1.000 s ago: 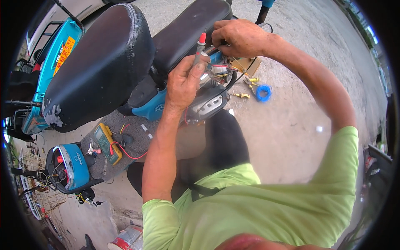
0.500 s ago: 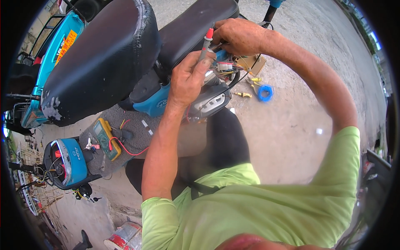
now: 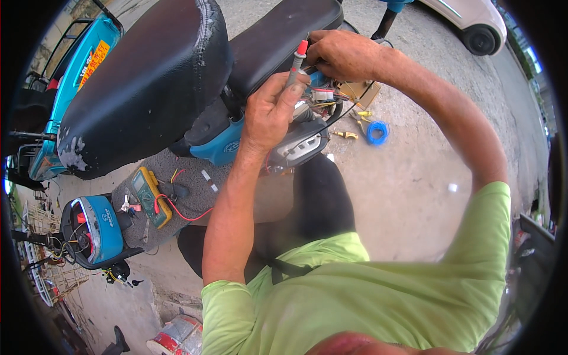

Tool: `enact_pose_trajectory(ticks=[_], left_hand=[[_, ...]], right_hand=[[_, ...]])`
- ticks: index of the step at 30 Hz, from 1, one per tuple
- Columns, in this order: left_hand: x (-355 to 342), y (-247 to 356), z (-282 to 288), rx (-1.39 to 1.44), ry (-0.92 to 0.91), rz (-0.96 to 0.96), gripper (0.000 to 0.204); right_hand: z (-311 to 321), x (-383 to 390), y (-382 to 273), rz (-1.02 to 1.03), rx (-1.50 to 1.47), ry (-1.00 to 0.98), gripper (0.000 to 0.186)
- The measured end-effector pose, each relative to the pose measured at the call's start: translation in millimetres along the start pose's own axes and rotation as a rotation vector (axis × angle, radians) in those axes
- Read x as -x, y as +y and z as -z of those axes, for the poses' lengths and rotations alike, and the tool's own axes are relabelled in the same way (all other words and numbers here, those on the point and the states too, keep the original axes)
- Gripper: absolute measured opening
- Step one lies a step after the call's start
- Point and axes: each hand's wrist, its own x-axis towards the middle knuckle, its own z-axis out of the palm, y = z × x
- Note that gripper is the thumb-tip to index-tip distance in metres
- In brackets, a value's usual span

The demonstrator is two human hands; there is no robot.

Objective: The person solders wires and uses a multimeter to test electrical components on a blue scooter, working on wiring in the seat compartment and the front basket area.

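My left hand (image 3: 269, 115) is closed around a grey test probe (image 3: 295, 72) with a red end pointing up. It is beside the exposed wiring (image 3: 324, 94) under the seat of a blue electric scooter. My right hand (image 3: 346, 56) is just beyond, fingers curled in close to the black rear seat (image 3: 284, 44); what they pinch is hidden. A black cable (image 3: 354, 109) passes under my right wrist and down past the wiring. On the scooter's grey footboard lies a yellow multimeter (image 3: 151, 197), and a red lead (image 3: 188, 219) runs from it behind my left forearm.
A coil of blue wire (image 3: 377, 133), yellow-handled pliers (image 3: 362, 115) and another yellow-handled tool (image 3: 348, 135) lie on the ground right of the scooter. The large black front seat (image 3: 148, 89) rises at the left. A pale car (image 3: 464, 21) is at the upper right.
The pale car has come into view at the upper right. My hands have shifted only slightly to the right, both still at the wiring, and the probe stays in my left hand.
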Motion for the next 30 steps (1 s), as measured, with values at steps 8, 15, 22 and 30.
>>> enact_pose_trajectory(ticks=[8, 15, 22, 30], left_hand=[[1, 0, -1, 0.027, -0.006, 0.009, 0.031], [-5, -3, -8, 0.014, 0.003, -0.006, 0.03], [2, -5, 1, -0.082, 0.08, -0.112, 0.024], [71, 27, 15, -0.142, 0.178, -0.387, 0.017]], right_hand=[[3, 2, -7, -0.091, -0.06, -0.039, 0.024], [1, 8, -1, -0.108, -0.009, -0.02, 0.021], [-7, 4, -13, -0.048, -0.238, 0.121, 0.024], [-23, -7, 3, 0.191, -0.165, 0.17, 0.013]])
